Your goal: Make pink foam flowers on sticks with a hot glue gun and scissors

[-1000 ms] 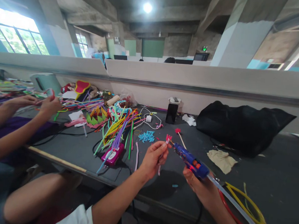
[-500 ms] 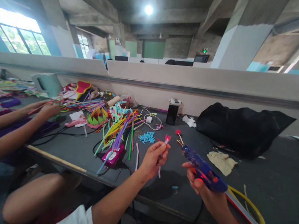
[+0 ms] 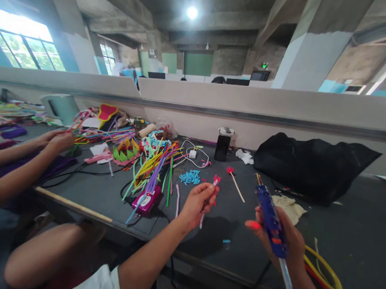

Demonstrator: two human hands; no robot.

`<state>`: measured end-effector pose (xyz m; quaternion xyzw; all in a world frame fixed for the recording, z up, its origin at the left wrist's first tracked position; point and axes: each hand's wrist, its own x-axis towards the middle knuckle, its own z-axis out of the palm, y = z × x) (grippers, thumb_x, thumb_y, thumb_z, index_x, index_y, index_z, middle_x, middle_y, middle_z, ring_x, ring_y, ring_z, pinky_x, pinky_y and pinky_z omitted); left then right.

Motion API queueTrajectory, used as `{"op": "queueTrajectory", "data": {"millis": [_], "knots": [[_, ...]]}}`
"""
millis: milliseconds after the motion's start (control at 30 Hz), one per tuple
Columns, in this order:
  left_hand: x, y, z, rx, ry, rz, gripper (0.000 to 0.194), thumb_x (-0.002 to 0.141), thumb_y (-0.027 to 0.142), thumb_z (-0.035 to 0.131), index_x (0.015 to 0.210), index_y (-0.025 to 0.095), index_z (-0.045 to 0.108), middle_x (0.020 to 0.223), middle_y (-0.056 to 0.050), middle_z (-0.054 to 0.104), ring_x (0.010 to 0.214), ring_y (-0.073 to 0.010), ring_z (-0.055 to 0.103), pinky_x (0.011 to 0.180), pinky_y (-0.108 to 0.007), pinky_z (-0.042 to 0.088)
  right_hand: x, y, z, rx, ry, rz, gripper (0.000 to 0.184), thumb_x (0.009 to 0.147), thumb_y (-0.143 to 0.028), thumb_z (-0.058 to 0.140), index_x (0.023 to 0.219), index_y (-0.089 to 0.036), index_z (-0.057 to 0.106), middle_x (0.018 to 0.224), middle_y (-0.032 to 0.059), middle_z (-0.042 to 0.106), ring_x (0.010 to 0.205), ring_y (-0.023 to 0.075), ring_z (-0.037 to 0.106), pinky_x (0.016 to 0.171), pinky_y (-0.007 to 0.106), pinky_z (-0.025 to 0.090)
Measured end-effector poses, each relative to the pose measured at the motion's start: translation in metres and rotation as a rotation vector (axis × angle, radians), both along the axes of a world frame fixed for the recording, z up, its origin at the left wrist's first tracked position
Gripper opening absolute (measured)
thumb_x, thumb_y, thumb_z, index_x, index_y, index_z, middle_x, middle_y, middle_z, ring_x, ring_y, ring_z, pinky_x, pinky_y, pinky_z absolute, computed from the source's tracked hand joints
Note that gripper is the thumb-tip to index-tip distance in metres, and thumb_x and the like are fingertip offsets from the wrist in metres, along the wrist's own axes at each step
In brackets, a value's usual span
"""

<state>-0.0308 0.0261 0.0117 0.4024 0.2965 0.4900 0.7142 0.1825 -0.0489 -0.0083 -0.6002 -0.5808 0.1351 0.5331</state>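
Pink piece (image 3: 216,179) sits pinched between the thumb and fingers of the left hand (image 3: 198,203), its top end poking up past the fingertips, raised over the dark table (image 3: 354,233). A pale strip (image 3: 202,221) shows below the same hand (whether it joins the piece, I cannot tell).

The right hand (image 3: 292,244) is wrapped around a blue glue gun (image 3: 270,214), well apart from the left. The gun's nozzle points up and away from the person, and a clear glue stick (image 3: 287,279) runs out of its rear end. A red glow lights the tip of the right thumb or a finger beside the gun.

Between the two hands, farther back, a thin stick (image 3: 237,188) with a red head (image 3: 230,169) lies on the table. Just beyond the left hand is a small heap of blue bits (image 3: 190,176), and to its left lies a pink strip (image 3: 177,200). A phone (image 3: 222,148) stands upright near the back. Beside the right hand, a beige cloth (image 3: 292,208) lies partly hidden behind it, in front of a black bag (image 3: 309,167). At far left, a co-worker's hands (image 3: 60,140) hold thin pinkish strands.
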Motion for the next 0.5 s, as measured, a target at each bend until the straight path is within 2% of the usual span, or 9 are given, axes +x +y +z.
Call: {"op": "queueTrajectory", "data": {"millis": [133,267,433,500], "knots": [[-0.004,0.003,0.001,0.022,0.093,0.027,0.032,0.076,0.047,0.070,0.079,0.015,0.062,0.050,0.007,0.044,0.038,-0.0033,0.027,0.038,-0.021,0.010,0.005,0.007,0.000,0.075,-0.265,-0.097,0.032,0.075,-0.053,0.067,0.089,-0.027,0.054,0.073,0.0028,0.068,0.061,0.0211,0.062,0.061,0.032,0.046],[-0.009,0.005,0.001,0.020,0.170,0.015,0.032,0.074,0.046,0.070,0.074,0.015,0.063,0.047,0.007,0.043,0.037,-0.0034,0.026,0.037,-0.021,0.008,0.005,0.010,0.001,0.110,-0.436,-0.118,0.036,0.082,-0.059,0.057,0.094,-0.025,0.053,0.078,0.0055,0.069,0.066,0.0216,0.064,0.061,0.030,0.044],[-0.015,0.006,0.005,-0.016,0.154,-0.032,0.029,0.074,0.041,0.070,0.071,0.013,0.064,0.046,0.008,0.035,0.036,-0.0024,0.022,0.037,-0.021,0.008,0.012,0.016,-0.003,0.005,-0.554,-0.138,0.035,0.086,-0.055,0.052,0.099,-0.023,0.053,0.086,0.0080,0.069,0.072,0.0240,0.065,0.062,0.031,0.042],[-0.018,0.007,0.008,-0.033,0.124,-0.009,0.029,0.073,0.040,0.071,0.070,0.013,0.063,0.046,0.009,0.034,0.037,-0.0019,0.021,0.037,-0.020,0.008,0.015,0.020,-0.004,-0.067,-0.596,-0.139,0.034,0.086,-0.051,0.052,0.104,-0.023,0.053,0.092,0.0087,0.070,0.076,0.0251,0.067,0.062,0.031,0.041]]}}
